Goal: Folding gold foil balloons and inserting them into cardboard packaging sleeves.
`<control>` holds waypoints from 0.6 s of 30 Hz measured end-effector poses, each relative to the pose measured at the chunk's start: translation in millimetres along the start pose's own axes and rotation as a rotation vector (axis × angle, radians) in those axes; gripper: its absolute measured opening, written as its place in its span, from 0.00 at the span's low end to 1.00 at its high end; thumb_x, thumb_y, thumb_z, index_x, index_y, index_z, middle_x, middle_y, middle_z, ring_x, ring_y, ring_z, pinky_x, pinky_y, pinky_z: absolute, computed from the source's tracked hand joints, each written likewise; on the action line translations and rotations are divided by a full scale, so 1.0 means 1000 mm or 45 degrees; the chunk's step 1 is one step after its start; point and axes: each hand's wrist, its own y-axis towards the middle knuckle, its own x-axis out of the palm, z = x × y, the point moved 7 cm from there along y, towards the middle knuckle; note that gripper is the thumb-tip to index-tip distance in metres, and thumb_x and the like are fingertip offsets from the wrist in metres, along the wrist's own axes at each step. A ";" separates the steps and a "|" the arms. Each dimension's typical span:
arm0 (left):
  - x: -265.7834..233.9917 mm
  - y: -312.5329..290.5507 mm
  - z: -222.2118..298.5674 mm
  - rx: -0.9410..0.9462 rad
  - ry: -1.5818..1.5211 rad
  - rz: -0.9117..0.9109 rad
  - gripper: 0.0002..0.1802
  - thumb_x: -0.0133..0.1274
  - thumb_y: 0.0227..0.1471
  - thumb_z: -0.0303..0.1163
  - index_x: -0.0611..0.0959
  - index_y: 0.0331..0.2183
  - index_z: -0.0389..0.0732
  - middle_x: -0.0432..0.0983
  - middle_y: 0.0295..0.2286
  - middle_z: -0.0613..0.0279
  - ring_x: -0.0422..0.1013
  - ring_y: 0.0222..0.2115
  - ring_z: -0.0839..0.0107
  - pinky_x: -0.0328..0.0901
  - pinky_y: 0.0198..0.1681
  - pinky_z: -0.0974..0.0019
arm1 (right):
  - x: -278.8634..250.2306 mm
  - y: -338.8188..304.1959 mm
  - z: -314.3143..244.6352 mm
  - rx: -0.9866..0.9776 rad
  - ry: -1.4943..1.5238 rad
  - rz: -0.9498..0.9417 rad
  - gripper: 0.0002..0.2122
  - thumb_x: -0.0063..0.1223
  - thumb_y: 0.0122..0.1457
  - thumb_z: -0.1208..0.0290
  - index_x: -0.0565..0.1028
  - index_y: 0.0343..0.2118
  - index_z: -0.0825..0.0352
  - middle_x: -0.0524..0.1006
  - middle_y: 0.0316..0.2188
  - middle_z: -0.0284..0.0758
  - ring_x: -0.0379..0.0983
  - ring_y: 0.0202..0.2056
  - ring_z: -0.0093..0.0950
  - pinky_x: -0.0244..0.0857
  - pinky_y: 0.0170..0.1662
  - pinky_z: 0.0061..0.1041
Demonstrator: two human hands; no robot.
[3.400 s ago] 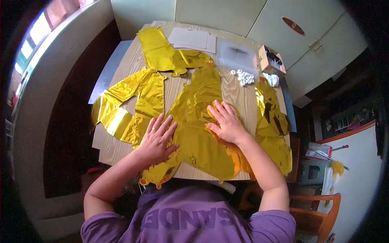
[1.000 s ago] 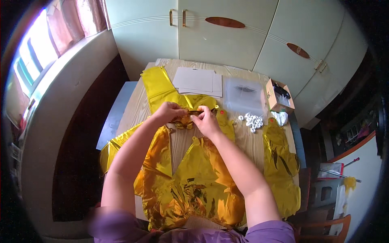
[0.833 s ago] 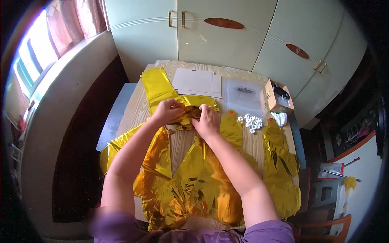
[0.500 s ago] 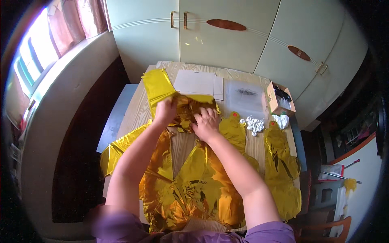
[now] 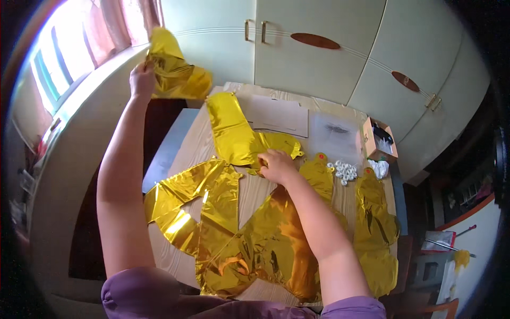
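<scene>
My left hand is raised off the table at the far left, its fingers closed on the edge of a flat gold foil balloon that hangs and flares to the right. My right hand is down near the table's middle, fingers curled on the lower edge of another flat gold foil balloon, bent like an L. Its fingertips are partly hidden. Nearer me lies a large gold foil balloon with wide arms. A smaller one lies partly under my right forearm, and another at the right.
White cardboard and a clear plastic sheet lie at the back of the table. Right of them stand a small open box, a pile of white rings and a crumpled white wad. Cabinets rise behind; a window is at left.
My left hand has swung up and left, lifting a foil balloon away from the L-shaped one. My right hand has stayed near the table's middle. The view has shifted slightly.
</scene>
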 end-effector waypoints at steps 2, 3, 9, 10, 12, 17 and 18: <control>0.022 -0.016 0.069 0.058 0.081 -0.244 0.14 0.53 0.58 0.35 0.83 0.37 0.33 0.81 0.26 0.48 0.75 0.25 0.67 0.69 0.33 0.59 | -0.010 -0.007 0.012 -0.015 0.008 0.002 0.24 0.54 0.55 0.58 0.74 0.56 0.56 0.74 0.52 0.41 0.67 0.57 0.44 0.56 0.62 0.47; 0.026 -0.025 0.101 0.291 0.261 -0.338 0.12 0.51 0.57 0.33 0.83 0.37 0.34 0.81 0.29 0.44 0.78 0.28 0.55 0.70 0.35 0.55 | -0.028 -0.011 0.005 -0.039 0.005 0.209 0.26 0.56 0.54 0.58 0.73 0.57 0.58 0.74 0.52 0.42 0.67 0.57 0.43 0.55 0.62 0.47; 0.062 -0.173 0.213 0.702 0.615 -0.851 0.04 0.54 0.55 0.29 0.79 0.33 0.40 0.78 0.26 0.48 0.76 0.28 0.45 0.69 0.32 0.50 | -0.191 -0.117 -0.131 -0.617 -0.104 1.279 0.34 0.66 0.49 0.65 0.66 0.60 0.64 0.69 0.56 0.45 0.61 0.61 0.43 0.50 0.63 0.54; 0.064 -0.199 0.226 0.755 0.573 -0.881 0.04 0.54 0.55 0.31 0.80 0.33 0.42 0.80 0.26 0.51 0.77 0.29 0.48 0.70 0.33 0.51 | -0.197 -0.118 -0.143 -0.666 -0.196 1.270 0.32 0.65 0.49 0.66 0.68 0.59 0.64 0.71 0.54 0.45 0.64 0.59 0.43 0.53 0.62 0.53; 0.065 -0.249 0.255 0.858 0.449 -0.947 0.04 0.54 0.55 0.32 0.81 0.33 0.45 0.81 0.28 0.56 0.77 0.30 0.52 0.70 0.35 0.52 | -0.207 -0.122 -0.152 -0.741 -0.404 1.238 0.28 0.64 0.49 0.68 0.72 0.56 0.63 0.76 0.51 0.45 0.69 0.56 0.42 0.59 0.59 0.51; 0.029 -0.368 0.313 1.248 0.227 -0.420 0.23 0.60 0.51 0.32 0.79 0.51 0.43 0.75 0.50 0.56 0.73 0.49 0.53 0.66 0.53 0.48 | -0.215 -0.158 -0.069 -0.187 -0.062 0.588 0.09 0.59 0.56 0.73 0.81 0.40 0.68 0.80 0.23 0.38 0.77 0.25 0.31 0.70 0.31 0.29; 0.029 -0.403 0.298 1.314 0.077 -0.691 0.26 0.61 0.51 0.35 0.78 0.53 0.44 0.72 0.53 0.55 0.70 0.52 0.51 0.62 0.57 0.46 | -0.222 -0.172 -0.047 0.000 -0.007 0.540 0.11 0.59 0.57 0.71 0.80 0.42 0.68 0.81 0.25 0.39 0.76 0.26 0.26 0.68 0.32 0.28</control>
